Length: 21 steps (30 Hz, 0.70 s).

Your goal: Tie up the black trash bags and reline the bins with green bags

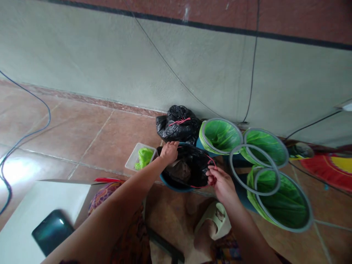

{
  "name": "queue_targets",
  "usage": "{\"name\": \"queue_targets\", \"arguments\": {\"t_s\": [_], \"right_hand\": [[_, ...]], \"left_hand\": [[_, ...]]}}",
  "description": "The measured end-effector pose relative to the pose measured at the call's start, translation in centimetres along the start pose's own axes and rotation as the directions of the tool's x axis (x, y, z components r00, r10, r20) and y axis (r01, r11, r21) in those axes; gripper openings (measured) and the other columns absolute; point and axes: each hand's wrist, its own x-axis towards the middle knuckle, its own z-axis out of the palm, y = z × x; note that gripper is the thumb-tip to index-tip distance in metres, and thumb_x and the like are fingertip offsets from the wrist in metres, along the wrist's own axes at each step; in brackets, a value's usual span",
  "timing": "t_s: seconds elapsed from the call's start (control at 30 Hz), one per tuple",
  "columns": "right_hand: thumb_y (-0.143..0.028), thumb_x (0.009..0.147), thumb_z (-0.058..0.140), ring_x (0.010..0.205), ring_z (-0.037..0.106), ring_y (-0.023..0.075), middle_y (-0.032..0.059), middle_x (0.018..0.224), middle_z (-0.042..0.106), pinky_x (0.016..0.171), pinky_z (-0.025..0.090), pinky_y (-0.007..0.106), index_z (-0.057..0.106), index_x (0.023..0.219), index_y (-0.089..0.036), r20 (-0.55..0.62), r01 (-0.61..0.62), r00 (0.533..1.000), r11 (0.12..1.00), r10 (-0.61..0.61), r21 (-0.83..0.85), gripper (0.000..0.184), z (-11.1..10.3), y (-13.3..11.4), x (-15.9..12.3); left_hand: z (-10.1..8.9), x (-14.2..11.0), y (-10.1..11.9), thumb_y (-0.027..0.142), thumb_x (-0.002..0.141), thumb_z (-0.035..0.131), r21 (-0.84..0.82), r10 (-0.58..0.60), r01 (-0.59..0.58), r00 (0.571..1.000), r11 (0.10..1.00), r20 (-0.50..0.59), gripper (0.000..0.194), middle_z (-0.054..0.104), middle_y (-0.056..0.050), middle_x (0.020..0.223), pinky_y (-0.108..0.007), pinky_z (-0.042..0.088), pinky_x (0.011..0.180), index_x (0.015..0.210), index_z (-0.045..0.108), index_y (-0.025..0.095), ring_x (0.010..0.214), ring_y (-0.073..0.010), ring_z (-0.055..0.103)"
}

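A black trash bag (199,159) with a red drawstring (210,160) lines a blue bin (167,180) on the floor in front of me. On the bin's far left rim, my left hand (169,152) has its fingers closed over the bag's edge. At the right side of the mouth, my right hand (218,180) pinches the red drawstring and the bag's edge beside it. Something brownish, hard to make out, shows inside the bag. Just behind the bin, a full black bag (178,123) sits tied with red string.
Several bins with green liners (224,135) and grey rims stand at the right. A loose grey ring (233,170) leans across two of them. Left of the bin is a clear tray (132,157) holding green bags (144,157). A white table (27,220) carries a dark device (52,231).
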Motion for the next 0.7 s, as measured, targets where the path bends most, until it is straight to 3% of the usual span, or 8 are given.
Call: {"name": "queue_targets", "arguments": {"t_s": [0.13,0.23,0.37,0.53,0.7], "right_hand": [[-0.035,0.054,0.079,0.047,0.052,0.0087,0.0009,0.064,0.069,0.046,0.041,0.022,0.069,0.089,-0.017,-0.007,0.041,0.999,0.983,-0.043,-0.180,0.041,-1.1,0.0,0.0],[-0.034,0.053,0.077,0.050,0.055,0.0107,0.0011,0.064,0.070,0.051,0.044,0.024,0.067,0.089,-0.017,-0.043,0.037,0.998,0.969,-0.049,-0.243,0.041,-2.0,-0.2,0.2],[-0.032,0.055,0.074,0.052,0.057,0.0124,0.0004,0.065,0.070,0.054,0.045,0.026,0.066,0.094,-0.018,-0.037,0.024,0.999,0.954,-0.036,-0.298,0.042,-2.7,-0.2,0.2],[-0.034,0.062,0.070,0.052,0.056,0.0129,0.0023,0.072,0.072,0.054,0.044,0.028,0.066,0.098,-0.017,0.040,0.050,0.999,0.922,-0.037,-0.384,0.040,-2.9,0.0,-0.3],[-0.035,0.063,0.068,0.049,0.052,0.0123,0.0005,0.067,0.070,0.051,0.040,0.027,0.068,0.094,-0.017,0.074,0.080,0.996,0.901,-0.054,-0.426,0.036,-3.0,-0.2,-0.6]], "left_hand": [[0.7,0.5,0.5,0.020,0.090,0.045,0.052,-0.111,0.104,0.980,0.993,0.163,0.033,0.072,-0.012,0.111,-0.034,0.051,0.092,0.117,0.066,0.018,0.106,-0.0246,0.067],[0.7,0.3,0.6,0.026,0.090,0.048,0.083,-0.122,0.108,0.975,0.991,0.188,0.031,0.070,-0.011,0.117,-0.033,0.051,0.093,0.112,0.069,0.020,0.110,-0.0251,0.065],[0.8,-0.1,0.5,0.032,0.089,0.053,0.139,-0.134,0.110,0.975,0.984,0.177,0.042,0.067,-0.016,0.121,-0.036,0.051,0.093,0.127,0.059,0.015,0.113,-0.0279,0.064],[0.8,0.1,0.8,0.027,0.092,0.048,0.125,-0.231,0.213,0.961,0.969,0.154,0.055,0.071,-0.019,0.108,-0.036,0.053,0.087,0.144,0.038,0.010,0.106,-0.0289,0.068],[0.5,0.8,1.0,0.028,0.095,0.043,0.114,-0.215,0.202,0.970,0.973,0.113,0.060,0.071,-0.017,0.110,-0.034,0.052,0.086,0.152,0.027,0.018,0.104,-0.0270,0.069]]}}
